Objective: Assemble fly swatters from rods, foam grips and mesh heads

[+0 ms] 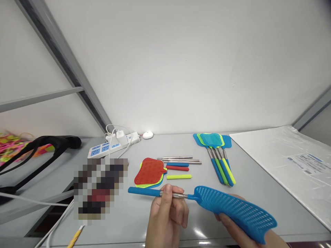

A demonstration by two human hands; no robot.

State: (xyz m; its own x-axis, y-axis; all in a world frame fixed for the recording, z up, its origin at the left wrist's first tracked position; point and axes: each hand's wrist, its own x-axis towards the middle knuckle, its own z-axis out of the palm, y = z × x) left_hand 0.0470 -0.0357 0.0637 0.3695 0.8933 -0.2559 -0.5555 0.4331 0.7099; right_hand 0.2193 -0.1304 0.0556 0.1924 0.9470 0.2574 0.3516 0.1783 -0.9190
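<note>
A blue fly swatter (232,206) with a perforated head, metal shaft and blue grip lies across both my hands above the table. My left hand (168,210) pinches the metal shaft beside the grip between thumb and fingers. The bent swatter head is in my right hand (232,224), its thumb in front and the other fingers partly hidden behind the mesh. Just beyond my left hand lie a stacked red swatter head (150,171) with yellow and blue ones under it, several metal rods (179,159), and blue (177,164), red (177,168) and yellow (179,177) grips.
A pile of whole swatters (219,162) lies at the back right. To its right is a white wrapped panel (281,165). A power strip (113,146) with plugs and cables stands at the back left, behind a pixelated object (100,189). A black frame (51,144) juts in at left.
</note>
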